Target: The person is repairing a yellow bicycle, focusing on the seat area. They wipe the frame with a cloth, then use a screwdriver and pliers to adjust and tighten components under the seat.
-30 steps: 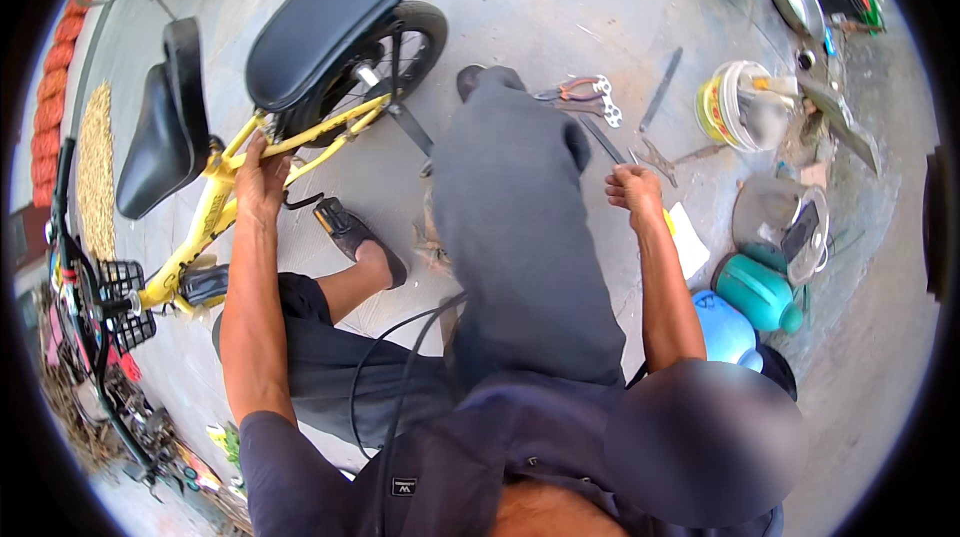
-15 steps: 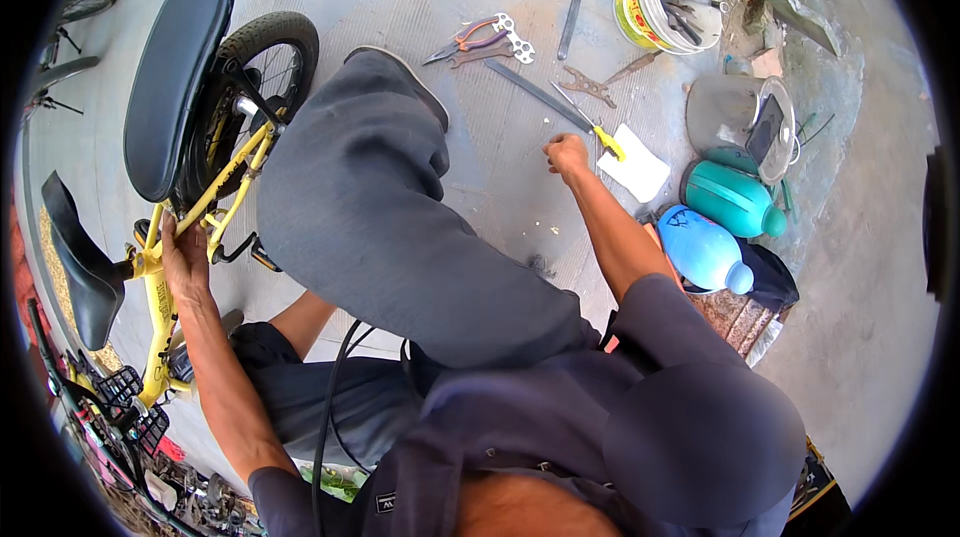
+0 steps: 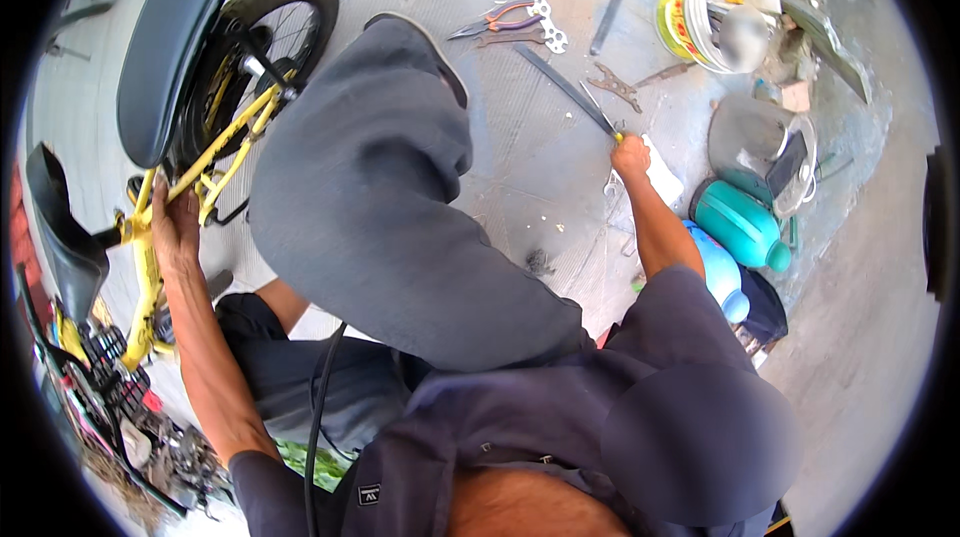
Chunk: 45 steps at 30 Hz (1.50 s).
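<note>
1. Yellow paint covers the bike frame [image 3: 146,282], which is over on the left, beside a grey trouser leg [image 3: 350,207].
2. The left hand [image 3: 177,229] is up against the frame, just below the long black seat [image 3: 170,57]. Its fingers bend a little by the bar. Some are hidden, so I cannot tell how tight they are — maybe the hand is there to keep the bike steady.
3. The right hand [image 3: 631,157] is far out on the other side, low by the floor. Its fingers curl over the yellow handle [image 3: 619,137] of a screwdriver, but I cannot tell if they grip it.
4. Near that hand are a long flat bar [image 3: 560,79] and a white paper [image 3: 662,175].
5. Farther off lie pliers [image 3: 520,5] — the tools are spread flat, likely so each one is easy to see and reach.
</note>
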Each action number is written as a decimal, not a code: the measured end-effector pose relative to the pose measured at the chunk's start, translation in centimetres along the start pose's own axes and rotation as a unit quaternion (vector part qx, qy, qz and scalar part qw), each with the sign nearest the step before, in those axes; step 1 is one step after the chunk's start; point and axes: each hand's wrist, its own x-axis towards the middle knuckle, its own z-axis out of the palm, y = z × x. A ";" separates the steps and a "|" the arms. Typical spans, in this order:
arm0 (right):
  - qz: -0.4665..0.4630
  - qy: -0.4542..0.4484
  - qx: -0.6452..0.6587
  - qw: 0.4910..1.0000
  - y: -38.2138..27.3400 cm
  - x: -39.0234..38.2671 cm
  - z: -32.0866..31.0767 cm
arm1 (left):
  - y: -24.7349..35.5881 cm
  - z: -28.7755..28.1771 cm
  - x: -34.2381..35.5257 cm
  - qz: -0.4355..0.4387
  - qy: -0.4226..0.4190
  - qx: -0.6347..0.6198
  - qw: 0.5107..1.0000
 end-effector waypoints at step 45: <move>-0.651 -0.118 0.192 0.725 -38.6 -31.3 -37.4 | -1.5 3.9 -1.6 0.076 0.077 -0.038 0.993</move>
